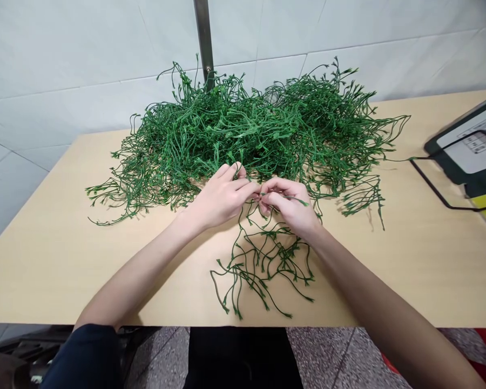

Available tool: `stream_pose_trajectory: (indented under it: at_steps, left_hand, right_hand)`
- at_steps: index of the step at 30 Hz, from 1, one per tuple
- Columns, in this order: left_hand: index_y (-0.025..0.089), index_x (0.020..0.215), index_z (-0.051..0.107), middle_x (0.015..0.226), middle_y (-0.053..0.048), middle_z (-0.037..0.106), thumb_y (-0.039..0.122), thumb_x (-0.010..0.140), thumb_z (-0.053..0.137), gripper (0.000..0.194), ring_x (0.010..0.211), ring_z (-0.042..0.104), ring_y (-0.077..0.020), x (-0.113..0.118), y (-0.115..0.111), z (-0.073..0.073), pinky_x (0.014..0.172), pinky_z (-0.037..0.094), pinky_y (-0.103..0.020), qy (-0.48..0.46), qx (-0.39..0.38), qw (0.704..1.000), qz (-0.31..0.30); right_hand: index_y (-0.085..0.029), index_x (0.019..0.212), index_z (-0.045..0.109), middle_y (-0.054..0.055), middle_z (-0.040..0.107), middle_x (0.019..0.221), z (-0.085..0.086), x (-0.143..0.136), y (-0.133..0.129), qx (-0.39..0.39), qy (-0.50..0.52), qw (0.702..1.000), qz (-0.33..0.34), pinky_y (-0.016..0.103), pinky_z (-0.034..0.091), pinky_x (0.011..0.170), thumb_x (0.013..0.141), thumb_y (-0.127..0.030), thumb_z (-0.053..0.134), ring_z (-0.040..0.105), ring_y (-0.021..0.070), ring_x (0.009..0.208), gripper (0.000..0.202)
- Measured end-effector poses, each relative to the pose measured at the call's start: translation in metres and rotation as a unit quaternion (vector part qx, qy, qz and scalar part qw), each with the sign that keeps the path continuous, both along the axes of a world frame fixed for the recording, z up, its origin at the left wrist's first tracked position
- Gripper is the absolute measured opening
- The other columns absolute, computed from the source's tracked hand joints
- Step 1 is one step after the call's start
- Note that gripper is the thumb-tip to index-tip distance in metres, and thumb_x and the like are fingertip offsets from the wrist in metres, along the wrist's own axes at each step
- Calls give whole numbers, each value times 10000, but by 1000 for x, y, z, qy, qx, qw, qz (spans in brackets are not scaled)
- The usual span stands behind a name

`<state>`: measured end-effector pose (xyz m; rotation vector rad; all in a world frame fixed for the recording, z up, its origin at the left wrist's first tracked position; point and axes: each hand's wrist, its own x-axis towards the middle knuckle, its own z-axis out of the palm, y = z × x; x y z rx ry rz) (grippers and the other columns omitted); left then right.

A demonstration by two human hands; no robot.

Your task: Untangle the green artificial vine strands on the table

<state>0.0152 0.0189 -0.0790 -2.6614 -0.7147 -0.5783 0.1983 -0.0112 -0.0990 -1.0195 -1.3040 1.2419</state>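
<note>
My left hand (229,193) and my right hand (287,202) meet over the middle of the table, fingertips almost touching. Both are closed in a pinch on thin green plastic plant stems with small forked tips. One stem end pokes out past my right thumb. Below my hands a loose strand of green stems (263,265) hangs down and spreads over the tabletop toward the front edge. Right behind my fingers rises a large tangled pile of green plastic stems (243,124). The exact grip point between my fingertips is partly hidden.
The pale wooden table (85,254) stands against a white tiled wall (85,48), with a metal post (203,38) behind the pile. At right lies a dark green container with a white label (476,140) and a black wire handle (433,192). A small stem cluster (362,197) lies right of the pile.
</note>
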Motion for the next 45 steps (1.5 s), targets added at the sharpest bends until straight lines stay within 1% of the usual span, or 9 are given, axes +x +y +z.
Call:
stream_pose_trajectory:
  at_steps: [4,9,15,19,23,27,33,36,45]
  left_hand:
    - [160,967,691,831,-77,726,172,961,533,159,927,568,-236,0,0,0,765,381,-344,6,-5,1000,-1]
    - [162,965,703,826,-87,726,198,963,542,165,917,557,-235,1,-1,0,762,375,-334,16,-19,1000,-6]
    - [162,958,722,803,-89,728,210,970,529,200,899,555,-233,1,0,-1,748,378,-334,16,-27,1000,0]
    - [165,964,722,794,-78,724,162,950,531,191,894,560,-225,-1,0,0,749,388,-331,21,-14,1000,-1]
    - [150,957,711,807,-84,723,190,952,536,180,890,566,-232,-1,-1,2,745,393,-333,14,-3,1000,3]
    - [133,968,697,836,-101,724,237,984,494,229,882,571,-236,2,-3,2,752,387,-340,13,-20,1000,6]
    - [144,981,701,793,-79,723,239,986,477,244,849,549,-231,5,-4,2,725,358,-341,24,-51,998,0]
    - [143,958,708,780,-78,720,233,988,459,266,818,541,-224,6,-5,4,716,349,-342,31,-53,998,8]
    - [154,894,684,737,-78,698,88,925,413,281,862,552,-234,8,-9,9,768,361,-356,66,-100,992,27]
  right_hand:
    - [-201,623,549,-36,525,477,-2,1,0,20,-64,998,4,248,346,470,692,-219,570,461,101,452,74]
    - [-199,597,533,-26,525,520,-8,3,2,56,-143,988,-8,245,335,465,677,-219,559,469,101,470,86]
    - [-185,606,626,8,583,547,-8,2,1,100,-156,982,-45,273,403,497,684,-235,557,516,131,500,116]
    - [-180,632,651,16,602,555,-6,3,1,102,-156,981,-47,272,420,503,670,-233,571,539,141,519,103]
    - [-186,655,612,8,587,601,-5,4,1,96,-158,982,-28,262,413,507,666,-242,611,524,128,529,58]
    - [-203,613,539,-8,525,558,-5,4,1,97,-165,981,-25,260,367,493,681,-230,571,470,117,504,80]
    - [-207,555,545,3,534,535,-2,4,1,138,-198,969,-44,269,323,487,647,-237,548,439,123,505,96]
    - [-208,561,542,4,542,543,-2,3,1,135,-200,970,-44,266,318,485,651,-240,543,448,127,513,96]
    - [-203,555,529,6,542,539,-6,2,2,149,-217,964,-31,261,334,517,672,-232,510,446,131,541,122]
